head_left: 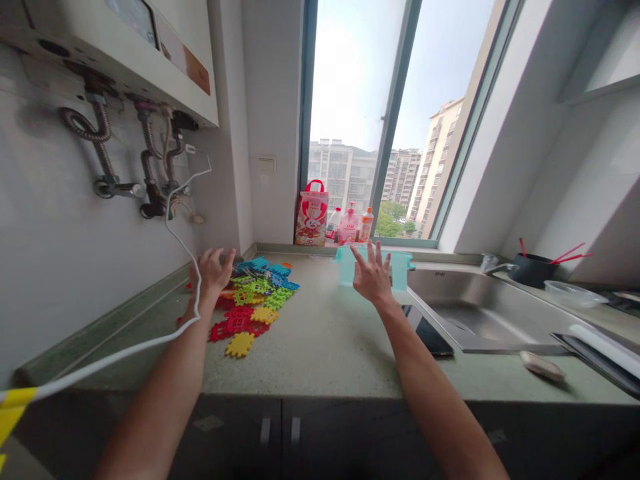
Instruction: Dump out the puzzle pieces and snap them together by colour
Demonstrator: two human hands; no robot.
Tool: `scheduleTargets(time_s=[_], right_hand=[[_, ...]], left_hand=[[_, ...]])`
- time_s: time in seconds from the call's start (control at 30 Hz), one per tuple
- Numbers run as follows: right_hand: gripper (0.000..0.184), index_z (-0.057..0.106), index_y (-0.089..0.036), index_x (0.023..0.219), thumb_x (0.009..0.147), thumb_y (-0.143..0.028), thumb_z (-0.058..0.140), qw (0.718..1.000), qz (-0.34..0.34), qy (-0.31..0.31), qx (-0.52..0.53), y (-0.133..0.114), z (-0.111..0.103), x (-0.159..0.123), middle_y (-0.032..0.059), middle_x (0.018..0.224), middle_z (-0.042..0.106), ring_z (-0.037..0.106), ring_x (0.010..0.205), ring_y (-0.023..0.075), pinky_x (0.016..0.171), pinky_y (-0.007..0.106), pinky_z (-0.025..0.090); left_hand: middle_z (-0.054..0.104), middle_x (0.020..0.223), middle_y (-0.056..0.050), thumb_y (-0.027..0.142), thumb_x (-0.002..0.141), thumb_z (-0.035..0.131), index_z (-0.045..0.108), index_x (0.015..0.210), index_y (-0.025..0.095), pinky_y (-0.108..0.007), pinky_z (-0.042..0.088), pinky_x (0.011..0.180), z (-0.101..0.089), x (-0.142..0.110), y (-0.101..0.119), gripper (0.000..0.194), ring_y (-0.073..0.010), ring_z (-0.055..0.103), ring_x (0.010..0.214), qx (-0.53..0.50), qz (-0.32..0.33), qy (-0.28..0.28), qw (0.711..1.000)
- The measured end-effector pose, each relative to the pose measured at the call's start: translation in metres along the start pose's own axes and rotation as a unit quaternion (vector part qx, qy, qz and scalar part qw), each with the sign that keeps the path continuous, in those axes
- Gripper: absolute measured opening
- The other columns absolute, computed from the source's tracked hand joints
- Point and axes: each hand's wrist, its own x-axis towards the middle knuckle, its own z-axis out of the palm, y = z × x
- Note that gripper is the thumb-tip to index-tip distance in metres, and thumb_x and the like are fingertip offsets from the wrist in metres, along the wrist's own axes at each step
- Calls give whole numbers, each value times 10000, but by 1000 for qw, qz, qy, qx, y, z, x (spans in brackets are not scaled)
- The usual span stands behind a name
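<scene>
A spread pile of plastic interlocking building pieces [255, 287] lies on the left part of the counter, in blue, green, red and yellow. My left hand [213, 273] is at the pile's left edge, fingers apart, holding nothing I can see; whether it touches the pieces I cannot tell. One yellow piece [240, 345] lies at the pile's near end. My right hand [373, 275], fingers spread, is in front of a translucent teal plastic box [347, 270] near the window and hides part of it. No grip on the box shows.
Right of the box is a steel sink [475, 307] with a faucet [497, 267]. A dark phone-like slab [430, 333] lies before it, near a bar of soap [543, 367]. Bottles [349, 225] and a red-handled bag [311, 217] stand on the sill. A white cable [125, 350] crosses my left arm.
</scene>
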Motion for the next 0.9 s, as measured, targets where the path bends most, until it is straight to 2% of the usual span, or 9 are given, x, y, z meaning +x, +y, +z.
scheduleTargets(time_s=[0.07,0.13,0.23,0.3,0.4,0.47,0.63,0.77,0.9], right_hand=[[878,381,-316,1638,801,-152,591,1000,-6,-2,-4,-2,1,-1,92,1707,319,74,1614,400,1229,753,69],[891,385,-299,1636,782,-178,609,1000,4,5,-6,-2,1,-1,119,1622,442,132,1600,396,1237,744,33],[841,398,-276,1629,816,-238,614,999,27,25,-5,0,1,-1,141,1581,468,168,1589,384,1253,714,40],[810,406,-268,1623,841,-269,618,999,33,33,-5,2,1,0,142,1632,399,139,1595,385,1259,695,58],[790,405,-270,1620,862,-307,627,998,48,33,-4,5,3,1,130,1687,319,117,1591,400,1249,703,47],[781,392,-257,1626,886,-353,621,997,74,37,4,7,4,1,141,1713,270,178,1558,423,1236,707,73],[747,374,-228,1644,952,-439,559,986,155,63,12,15,-2,0,203,1732,205,393,1364,472,1089,680,309],[631,538,-214,1549,956,-428,568,984,168,51,-19,25,-6,0,209,1626,432,449,1270,441,1023,627,347],[396,780,-215,1228,938,-438,629,988,144,34,-42,24,-8,0,173,1452,620,452,1231,410,1015,594,329]], left_hand=[[633,1427,-134,564,1001,465,724,1219,223,-524,244,1265,-3,-9,19,480,-366,460,1427,2,106,3,994],[643,1411,-108,571,1019,426,736,1239,262,-494,312,1247,-8,-30,39,490,-349,498,1404,-26,209,-45,977],[617,1486,-54,609,990,494,750,1272,361,-480,327,1252,-23,-81,59,454,-334,461,1464,-46,320,-226,919],[545,1578,-21,614,934,616,707,1353,435,-494,282,1276,-36,-116,61,465,-331,406,1518,-22,359,-336,870],[429,1666,9,623,879,699,612,1449,507,-530,207,1304,-49,-149,50,588,-331,344,1559,24,365,-414,833],[397,1685,0,583,915,670,585,1477,505,-559,203,1301,-50,-152,41,574,-332,341,1562,33,358,-425,830],[532,1592,-56,464,962,613,644,1444,435,-577,277,1275,-36,-133,36,484,-345,441,1500,62,367,-383,845],[564,1560,-79,387,954,627,679,1397,362,-560,290,1272,-24,-134,55,447,-325,470,1477,101,458,-323,822],[584,1531,-98,432,990,599,693,1329,265,-566,275,1277,4,-143,90,390,-322,470,1471,82,555,-276,780]])
